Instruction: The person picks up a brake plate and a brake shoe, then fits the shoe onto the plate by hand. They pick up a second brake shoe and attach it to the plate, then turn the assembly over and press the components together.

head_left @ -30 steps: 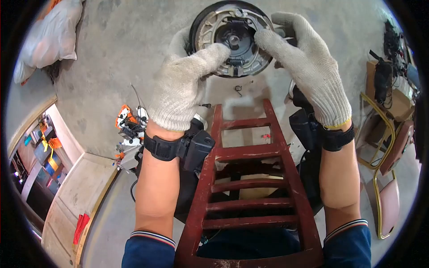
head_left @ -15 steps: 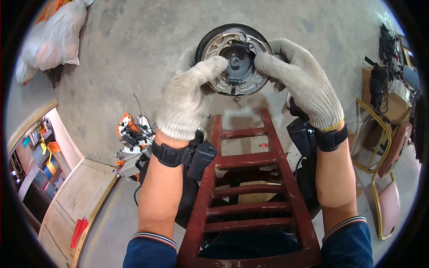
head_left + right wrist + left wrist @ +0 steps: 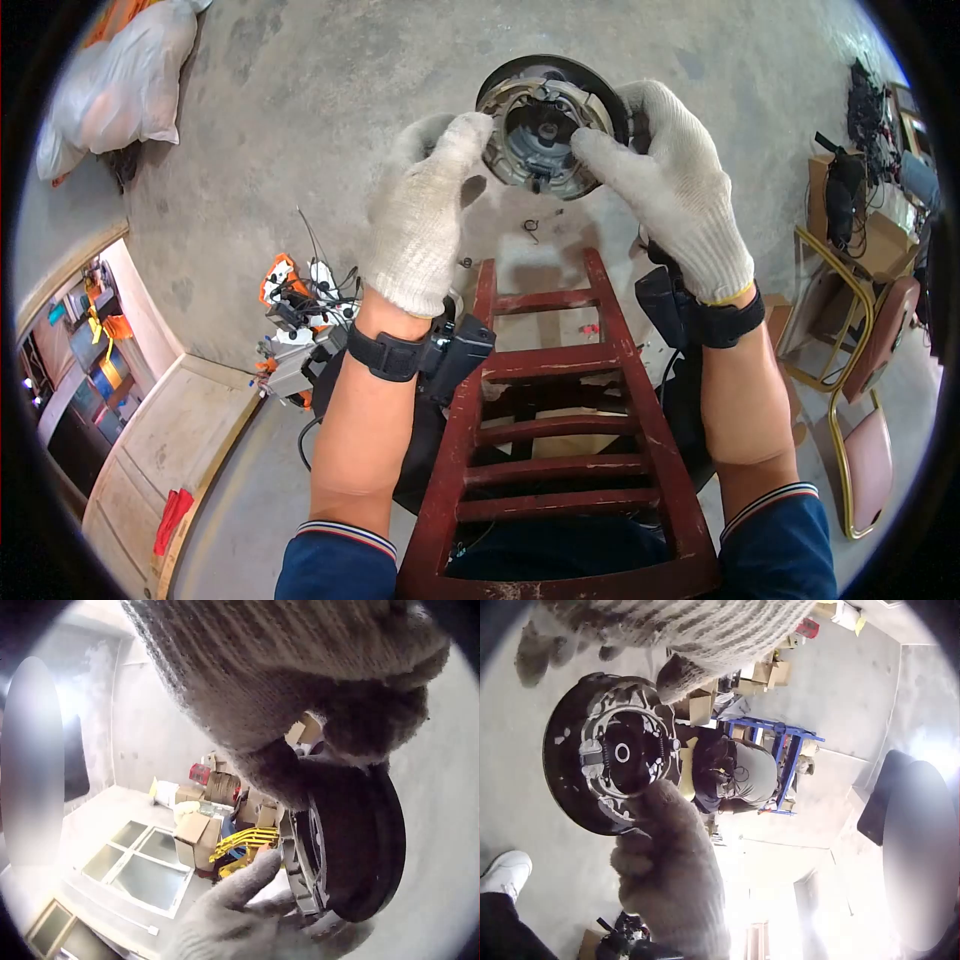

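In the head view, a round brake drum (image 3: pixel 545 132) with pale curved brake shoes and dark coil springs is held above the concrete floor. My right hand (image 3: pixel 680 190), in a knitted off-white glove, grips its right rim, thumb over the face and fingers behind. The gloved left hand (image 3: pixel 425 205) is at the drum's left edge with its thumb extended. In the left wrist view, the left hand's fingers (image 3: pixel 536 656) are loosely spread beside the drum (image 3: pixel 559 772). The right wrist view shows the drum's dark outer side (image 3: pixel 360 840) under the right hand.
A red wooden slatted frame (image 3: pixel 560 355) stands between my arms. On the floor beyond it is a small spring (image 3: pixel 531 227). Orange and white tools with cables (image 3: pixel 300 290) lie to the left, a white sack (image 3: pixel 120 85) farther off. Gold-framed chairs (image 3: pixel 865 440) stand at right.
The drum came down toward me, then shifted right and tilted. My left hand's thumb moved off its face to the left edge, while the right hand kept its hold.
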A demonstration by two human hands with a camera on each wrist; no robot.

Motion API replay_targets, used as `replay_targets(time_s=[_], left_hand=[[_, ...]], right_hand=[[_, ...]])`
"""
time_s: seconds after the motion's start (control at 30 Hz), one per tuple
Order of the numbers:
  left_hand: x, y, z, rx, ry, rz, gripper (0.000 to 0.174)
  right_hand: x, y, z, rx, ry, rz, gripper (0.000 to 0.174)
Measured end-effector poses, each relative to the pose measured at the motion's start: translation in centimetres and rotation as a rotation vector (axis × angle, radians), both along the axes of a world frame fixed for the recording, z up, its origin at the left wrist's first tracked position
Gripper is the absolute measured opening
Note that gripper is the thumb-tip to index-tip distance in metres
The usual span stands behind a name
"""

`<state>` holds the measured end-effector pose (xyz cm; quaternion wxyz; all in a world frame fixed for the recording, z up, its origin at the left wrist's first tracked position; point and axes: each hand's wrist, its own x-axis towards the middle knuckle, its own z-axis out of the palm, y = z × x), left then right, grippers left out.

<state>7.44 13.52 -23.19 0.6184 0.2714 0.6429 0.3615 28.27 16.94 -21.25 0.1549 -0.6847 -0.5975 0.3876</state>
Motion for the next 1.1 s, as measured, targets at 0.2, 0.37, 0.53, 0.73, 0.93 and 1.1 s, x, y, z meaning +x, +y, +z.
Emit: replay_targets(time_s=[0.2, 0.37, 0.53, 0.73, 0.93, 1.1], left_hand=[[-0.1, -0.2, -2.1, -0.005, -0.425, 0.100, 0.060], [-0.2, -0.1, -2.7, -0.102, -0.754, 0.269, 0.062], [-0.6, -0.1, -2.9, 0.010, -0.617, 0.214, 0.042], [-0.9, 0.6, -1.6, 0.087, -0.605, 0.214, 0.034], [-0.1, 0.1, -0.9, 0.073, -0.494, 0.217, 0.037], [-0.3, -0.9, -1.4, 0.090, -0.535, 0.121, 0.036]], right_hand=[[-0.7, -0.8, -0.2, 0.301, -0.062, 0.159, 0.036], [-1.1, -1.0, -0.4, 0.409, 0.065, 0.379, 0.042], [-1.3, -1.0, -0.6, 0.416, 0.081, 0.367, 0.042], [-1.0, -0.7, -0.8, 0.502, 0.232, 0.295, 0.034], [-0.1, -0.6, 0.7, -0.227, 0.536, -0.303, 0.050], [0.6, -0.7, 0.3, -0.387, 0.637, -0.220, 0.057]])
